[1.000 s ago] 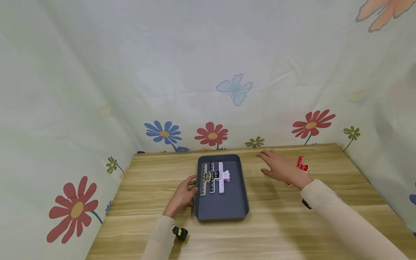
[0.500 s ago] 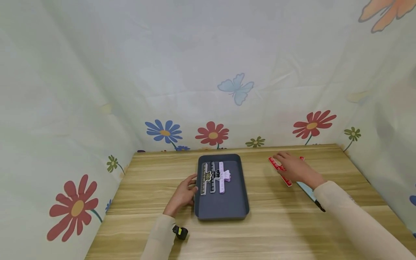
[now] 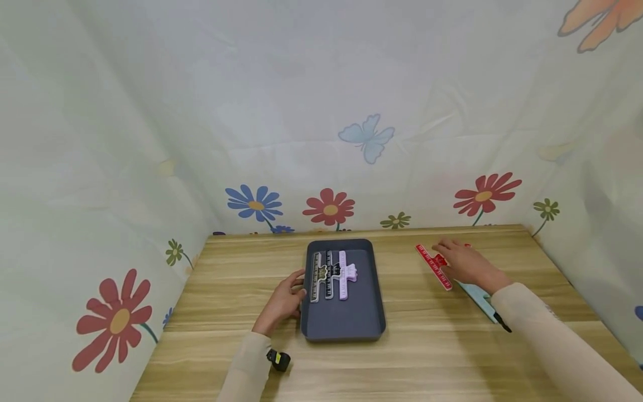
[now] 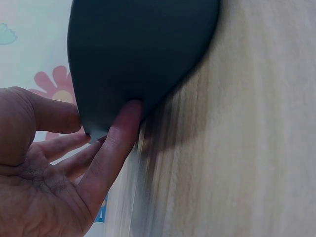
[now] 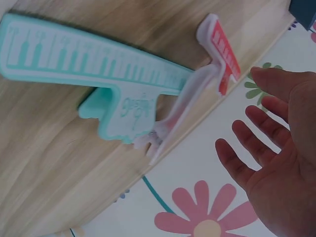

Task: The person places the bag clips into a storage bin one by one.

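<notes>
My left hand holds the near-left side of a dark grey tray; in the left wrist view the thumb is at the rim and a fingertip presses the outer wall. In the tray lie three upright piano-key page clips: a clear one with a gold emblem, a black one and a lilac one. My right hand is over a red piano-key clip on the table. Its fingers are extended and apart from the clips in the right wrist view, with nothing between them. A teal clip lies beneath the wrist.
Another bit of red shows behind the right hand, mostly hidden. The wood-grain table meets a flower-printed white cloth at the back and sides. A black wrist camera sits on the left wrist.
My right hand has moved right, away from the tray, coming over the red clips, then drawn slightly farther right. More of the front red clip and the teal clip now show. Left hand and tray stay put.
</notes>
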### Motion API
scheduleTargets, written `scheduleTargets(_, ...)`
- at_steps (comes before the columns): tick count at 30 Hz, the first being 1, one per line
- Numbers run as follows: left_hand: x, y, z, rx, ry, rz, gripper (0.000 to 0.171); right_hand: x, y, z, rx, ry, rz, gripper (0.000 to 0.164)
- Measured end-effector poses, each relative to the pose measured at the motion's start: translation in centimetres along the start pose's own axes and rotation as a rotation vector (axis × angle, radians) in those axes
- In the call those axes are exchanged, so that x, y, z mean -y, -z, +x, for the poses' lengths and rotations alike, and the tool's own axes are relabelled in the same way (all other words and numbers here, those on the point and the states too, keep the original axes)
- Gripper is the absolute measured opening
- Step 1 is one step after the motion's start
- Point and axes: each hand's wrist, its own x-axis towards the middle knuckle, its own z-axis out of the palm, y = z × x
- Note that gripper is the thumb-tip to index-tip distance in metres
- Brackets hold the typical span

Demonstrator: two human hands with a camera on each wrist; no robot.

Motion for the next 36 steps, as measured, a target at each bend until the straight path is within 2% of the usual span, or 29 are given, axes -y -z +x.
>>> scheduleTargets(10, -0.1, 0.0, -0.2, 0.004, 0.014, 0.003, 0.056, -0.5, -1.0, -0.2, -0.01, 0.042, -0.027, 0.052)
scheduleTargets(17, -0.2, 0.0, -0.2, 0.003, 0.011, 0.01, 0.056, -0.9, -1.9, 0.0, -0.05, 0.086, -0.03, 0.046)
scheduleTargets(23, -0.1, 0.0, -0.2, 0.007, 0.019, 0.011, 0.056, -0.9, -2.4, 0.4, -0.016, 0.086, -0.037, 0.045)
scheduleTargets(27, -0.1, 0.1, -0.3, 0.014, 0.008, 0.006, 0.056, -0.9, -2.7, 0.6, -0.003, 0.097, -0.063, 0.044)
scheduleTargets(36, -0.1, 0.1, -0.2, 0.01, -0.01, 0.003, 0.056, -1.0, -3.2, 1.0, -0.04, 0.119, -0.09, 0.039)
